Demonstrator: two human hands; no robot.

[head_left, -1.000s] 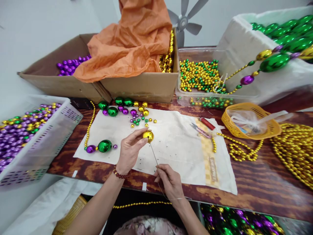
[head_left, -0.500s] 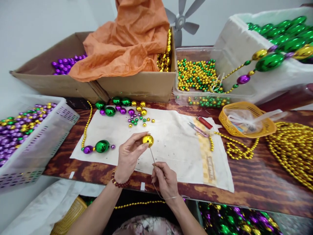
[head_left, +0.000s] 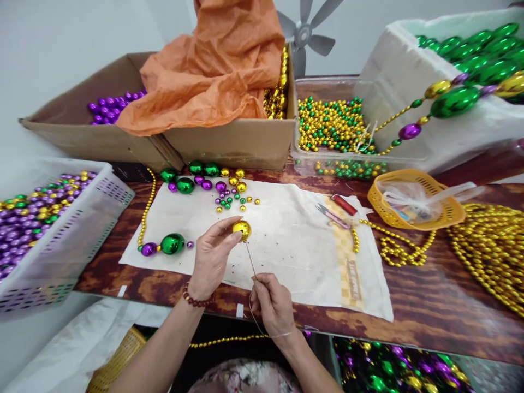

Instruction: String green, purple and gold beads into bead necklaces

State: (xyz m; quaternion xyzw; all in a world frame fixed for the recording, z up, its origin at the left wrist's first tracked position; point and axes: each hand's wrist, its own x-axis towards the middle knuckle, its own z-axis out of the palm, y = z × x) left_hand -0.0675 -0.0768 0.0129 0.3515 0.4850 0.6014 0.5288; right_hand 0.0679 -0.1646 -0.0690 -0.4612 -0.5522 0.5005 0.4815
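Observation:
Between thumb and fingers my left hand point(head_left: 213, 248) pinches a large shiny gold bead point(head_left: 242, 230) above the white cloth. My right hand point(head_left: 272, 303), lower and to the right, is closed on a thin needle point(head_left: 251, 259) whose upper end meets the underside of the bead. A pale thread point(head_left: 254, 316) loops down from the fingers across the wrist. On the cloth to the left lies a strung bead strand with a green bead point(head_left: 172, 244) and a purple bead point(head_left: 148, 249). Loose green, purple and gold beads point(head_left: 221, 186) are scattered beyond my left hand.
White cloth point(head_left: 311, 256) covers the table's middle. Thread snips point(head_left: 332, 216) and a red lighter point(head_left: 344, 204) lie right, near a yellow basket point(head_left: 415, 221) and gold bead strands point(head_left: 491, 251). A cardboard box point(head_left: 229, 144), clear bin point(head_left: 303, 164), foam box point(head_left: 376, 60) and white crate point(head_left: 117, 204) surround the cloth.
Both hands have shifted slightly left, carrying the gold bead and needle with them. The bead and needle still meet. The view has shifted a little.

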